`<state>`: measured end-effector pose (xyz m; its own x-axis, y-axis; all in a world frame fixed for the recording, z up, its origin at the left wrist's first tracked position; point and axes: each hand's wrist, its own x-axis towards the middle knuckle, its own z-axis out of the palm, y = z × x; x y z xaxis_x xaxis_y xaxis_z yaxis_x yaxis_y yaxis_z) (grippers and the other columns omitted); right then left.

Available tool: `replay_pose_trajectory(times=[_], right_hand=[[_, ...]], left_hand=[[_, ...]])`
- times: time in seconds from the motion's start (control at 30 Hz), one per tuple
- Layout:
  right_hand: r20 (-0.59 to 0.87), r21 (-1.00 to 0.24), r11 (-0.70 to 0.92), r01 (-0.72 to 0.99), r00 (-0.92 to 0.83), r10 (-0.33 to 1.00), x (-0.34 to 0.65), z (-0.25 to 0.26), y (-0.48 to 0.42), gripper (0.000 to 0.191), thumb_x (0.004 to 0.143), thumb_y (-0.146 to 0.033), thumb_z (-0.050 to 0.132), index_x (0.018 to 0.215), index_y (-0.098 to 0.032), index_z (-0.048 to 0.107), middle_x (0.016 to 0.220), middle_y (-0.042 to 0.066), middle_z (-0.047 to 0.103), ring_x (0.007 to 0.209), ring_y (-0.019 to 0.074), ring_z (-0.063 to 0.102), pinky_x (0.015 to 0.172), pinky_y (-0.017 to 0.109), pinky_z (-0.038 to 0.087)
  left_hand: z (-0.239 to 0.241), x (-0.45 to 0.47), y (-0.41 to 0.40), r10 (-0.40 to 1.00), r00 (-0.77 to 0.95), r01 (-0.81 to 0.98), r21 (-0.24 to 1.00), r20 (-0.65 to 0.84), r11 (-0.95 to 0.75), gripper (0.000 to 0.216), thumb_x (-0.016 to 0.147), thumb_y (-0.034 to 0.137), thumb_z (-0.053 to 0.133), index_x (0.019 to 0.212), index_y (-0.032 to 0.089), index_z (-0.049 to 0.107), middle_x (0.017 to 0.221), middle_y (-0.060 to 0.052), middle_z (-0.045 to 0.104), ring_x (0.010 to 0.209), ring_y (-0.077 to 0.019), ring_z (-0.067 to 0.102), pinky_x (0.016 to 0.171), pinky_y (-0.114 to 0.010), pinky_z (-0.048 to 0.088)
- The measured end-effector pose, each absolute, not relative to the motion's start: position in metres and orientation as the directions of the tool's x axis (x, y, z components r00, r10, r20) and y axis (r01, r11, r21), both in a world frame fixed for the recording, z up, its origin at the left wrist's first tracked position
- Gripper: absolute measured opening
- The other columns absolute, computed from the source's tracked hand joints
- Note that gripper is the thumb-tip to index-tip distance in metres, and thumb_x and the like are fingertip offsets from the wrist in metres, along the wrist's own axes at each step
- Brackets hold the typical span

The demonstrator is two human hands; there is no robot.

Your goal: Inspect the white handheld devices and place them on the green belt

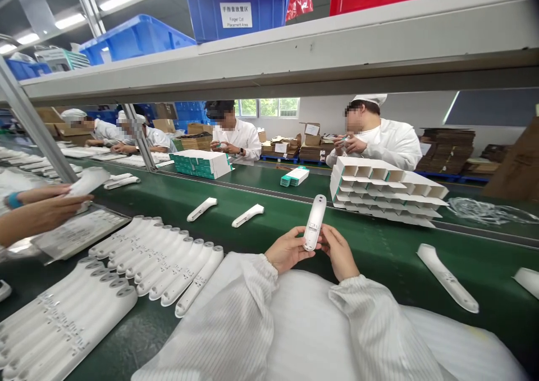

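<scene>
Left of your left hand, white casings lie in slanting rows. High above it, a blue bin's label reads "手指套放置区 Finger Cot Placement Area". Your left fingers pinch the lower end of a white handset, its long axis near upright, dark-dotted end up, tipped slightly right. Your right hand grips its right edge. Farther right lies a loose casing.

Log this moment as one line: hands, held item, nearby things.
left hand: holding white device | right hand: holding same device | device: recessed side showing | nearby: white device rows, open-ended cartons
</scene>
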<state>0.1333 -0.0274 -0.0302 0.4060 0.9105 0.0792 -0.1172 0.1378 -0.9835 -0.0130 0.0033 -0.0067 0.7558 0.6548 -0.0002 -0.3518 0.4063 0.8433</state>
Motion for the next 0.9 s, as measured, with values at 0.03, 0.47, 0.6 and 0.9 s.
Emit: replay_pose_trajectory(times=[0.03, 0.47, 0.6, 0.9], right_hand=[[0.074, -0.976, 0.151, -0.157, 0.414, 0.907, 0.133, -0.029, -0.028, 0.039, 0.072, -0.053, 0.054, 0.093, -0.021, 0.06, 0.088, 0.004, 0.063, 0.072, 0.0153, 0.057, 0.056, 0.024, 0.044], [0.098, -0.91, 0.232, -0.344, 0.364, 0.926, 0.127, -0.022, -0.029, 0.038, 0.062, -0.043, 0.07, 0.09, -0.021, 0.058, 0.09, 0.003, 0.066, 0.079, 0.0188, 0.06, 0.064, 0.029, 0.048], [-0.017, -0.836, 0.085, -0.542, 0.181, 0.983, 0.133, -0.02, -0.033, 0.032, 0.07, -0.041, 0.061, 0.094, -0.02, 0.062, 0.1, 0.005, 0.067, 0.088, 0.0221, 0.062, 0.071, 0.034, 0.05], [-0.056, -0.762, -0.07, -0.644, -0.042, 0.998, 0.14, -0.009, -0.047, 0.033, 0.08, -0.037, 0.048, 0.106, -0.023, 0.062, 0.104, 0.001, 0.066, 0.092, 0.018, 0.062, 0.077, 0.03, 0.049]], left_hand=[[-0.006, -0.013, 0.002, 0.645, 0.764, -0.352, 0.845, 0.01, 0.403, 0.034, 0.075, 0.022, 0.062, 0.107, 0.016, 0.049, 0.112, -0.014, 0.059, 0.097, -0.0199, 0.06, 0.081, -0.03, 0.044], [-0.017, 0.004, 0.0, 0.757, 0.642, -0.182, 0.983, 0.121, -0.003, 0.047, 0.055, 0.027, 0.076, 0.087, 0.018, 0.043, 0.082, 0.0, 0.053, 0.071, -0.0095, 0.054, 0.059, -0.023, 0.047], [-0.02, 0.001, 0.013, 0.848, 0.502, -0.033, 0.984, 0.168, -0.175, 0.027, 0.074, 0.04, 0.057, 0.084, 0.017, 0.046, 0.075, 0.0, 0.054, 0.064, -0.0097, 0.054, 0.053, -0.021, 0.043], [-0.014, -0.057, 0.058, 0.957, -0.042, 0.719, 0.673, 0.288, -0.171, 0.047, 0.074, 0.011, 0.049, 0.12, 0.017, 0.044, 0.133, -0.014, 0.039, 0.128, -0.0286, 0.027, 0.1, -0.043, 0.026]])
